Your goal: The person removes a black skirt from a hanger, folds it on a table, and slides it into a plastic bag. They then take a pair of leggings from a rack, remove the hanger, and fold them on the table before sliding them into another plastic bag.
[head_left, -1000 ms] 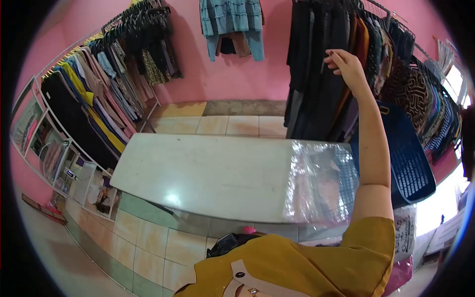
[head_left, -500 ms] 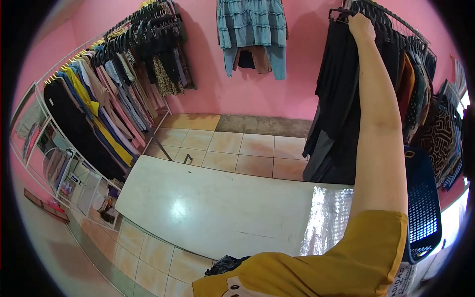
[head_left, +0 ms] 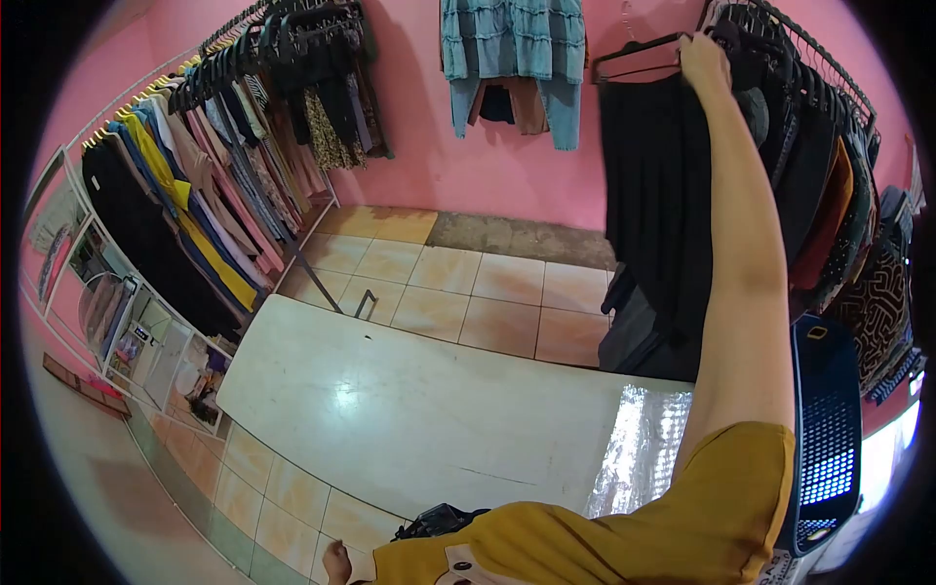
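Note:
My right hand (head_left: 704, 64) is stretched far out, its fingers closed on the right part of a black clothes hanger (head_left: 639, 60). From this hanger a long black garment (head_left: 653, 166), trousers or a skirt, falls in folds in front of the right rack. Whether its hem touches the dark grey cloth (head_left: 634, 331) below cannot be made out. Low at the bottom edge, beside the mustard shirt, my left hand (head_left: 336, 564) is partly visible with its fingers curled in and nothing seen in them.
A white table (head_left: 419, 400) stretches before me, with shiny clear plastic (head_left: 639, 439) at its right end. Full clothes racks flank it, the left one (head_left: 185, 195) and the right one (head_left: 809, 68). A dark blue basket (head_left: 829, 419) stands right. Denim clothes (head_left: 512, 49) hang on the pink wall.
My right hand has drawn the hanger and black garment leftward, turning them to face me and opening a gap from the rack. My left hand has come into view at the bottom.

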`<move>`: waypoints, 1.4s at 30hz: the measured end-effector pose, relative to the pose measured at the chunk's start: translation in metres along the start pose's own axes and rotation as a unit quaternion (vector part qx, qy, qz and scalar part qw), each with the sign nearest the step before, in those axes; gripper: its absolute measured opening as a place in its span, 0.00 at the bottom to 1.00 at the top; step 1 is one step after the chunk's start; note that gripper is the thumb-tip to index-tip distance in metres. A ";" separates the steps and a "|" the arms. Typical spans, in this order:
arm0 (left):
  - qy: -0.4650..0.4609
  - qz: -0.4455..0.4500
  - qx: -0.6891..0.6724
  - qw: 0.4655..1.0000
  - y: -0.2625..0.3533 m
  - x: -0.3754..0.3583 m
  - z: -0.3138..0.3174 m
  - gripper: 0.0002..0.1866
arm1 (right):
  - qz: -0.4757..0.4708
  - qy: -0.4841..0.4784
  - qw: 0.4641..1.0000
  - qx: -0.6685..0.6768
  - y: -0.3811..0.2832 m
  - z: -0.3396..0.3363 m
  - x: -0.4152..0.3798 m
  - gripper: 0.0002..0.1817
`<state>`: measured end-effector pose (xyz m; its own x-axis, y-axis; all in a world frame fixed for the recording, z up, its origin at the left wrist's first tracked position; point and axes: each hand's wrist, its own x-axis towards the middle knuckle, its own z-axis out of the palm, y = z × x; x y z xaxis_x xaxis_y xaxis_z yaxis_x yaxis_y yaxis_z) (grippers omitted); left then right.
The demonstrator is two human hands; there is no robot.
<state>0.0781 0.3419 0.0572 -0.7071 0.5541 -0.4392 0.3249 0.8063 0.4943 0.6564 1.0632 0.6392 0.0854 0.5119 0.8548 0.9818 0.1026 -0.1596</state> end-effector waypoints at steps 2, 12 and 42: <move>0.135 0.130 -0.006 0.982 0.034 0.017 -0.013 0.11 | 0.055 -0.037 0.978 0.200 -0.025 -0.018 -0.066 0.17; 0.133 0.517 -0.241 0.811 0.365 0.058 -0.122 0.31 | 0.174 -0.171 0.757 0.606 -0.111 -0.116 -0.335 0.14; -0.459 0.431 -0.173 0.757 0.309 0.117 -0.089 0.10 | 0.432 -0.350 0.723 0.411 -0.214 -0.242 -0.629 0.05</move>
<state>0.0399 0.6368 0.2253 0.4602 0.8822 -0.0997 0.1218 0.0486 0.9914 0.4334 0.5128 0.2550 0.2171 0.9641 -0.1526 0.1570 -0.1888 -0.9694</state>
